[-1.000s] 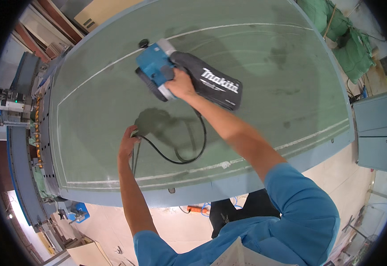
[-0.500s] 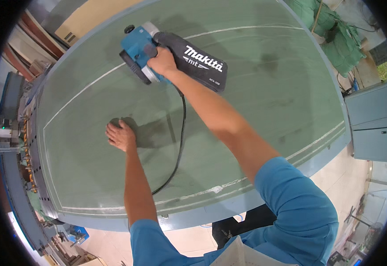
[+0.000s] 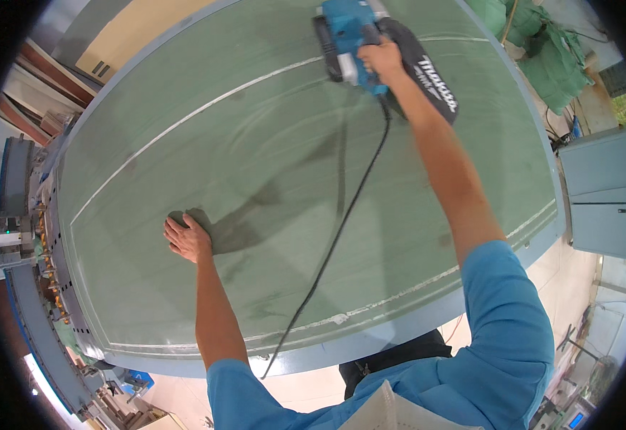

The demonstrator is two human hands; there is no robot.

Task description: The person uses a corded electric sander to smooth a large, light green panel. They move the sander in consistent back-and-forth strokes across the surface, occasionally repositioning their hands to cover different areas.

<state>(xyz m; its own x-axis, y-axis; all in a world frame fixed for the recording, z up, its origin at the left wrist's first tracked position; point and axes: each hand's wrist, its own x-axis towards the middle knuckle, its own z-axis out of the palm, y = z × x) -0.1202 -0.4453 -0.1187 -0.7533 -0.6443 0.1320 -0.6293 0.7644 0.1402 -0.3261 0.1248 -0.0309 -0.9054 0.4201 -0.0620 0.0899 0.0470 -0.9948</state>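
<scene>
My right hand (image 3: 383,60) is closed around the rear handle of a blue belt sander (image 3: 345,27), far out toward the top of the view. A black cloth dust bag (image 3: 429,80) hangs from its right side. The sander rests on a large green board (image 3: 148,179) marked with white lines, and its outline is slightly blurred. From its handle a black power cord (image 3: 333,244) runs back over the board to the near edge. My left hand (image 3: 190,239) lies with fingers spread on the board's left part, apart from the sander.
A pale blue rim (image 3: 392,326) borders the board. Perforated machine rails (image 3: 54,251) stand along the left. Green sacks (image 3: 553,61) are piled at the far right, above a blue-grey metal cabinet (image 3: 603,193). Long boards (image 3: 48,89) are stacked at the far left.
The sander has moved right and farther away in my right hand, turning somewhat and drawing the cord along. My left hand stays spread on the board, slightly lower in view.
</scene>
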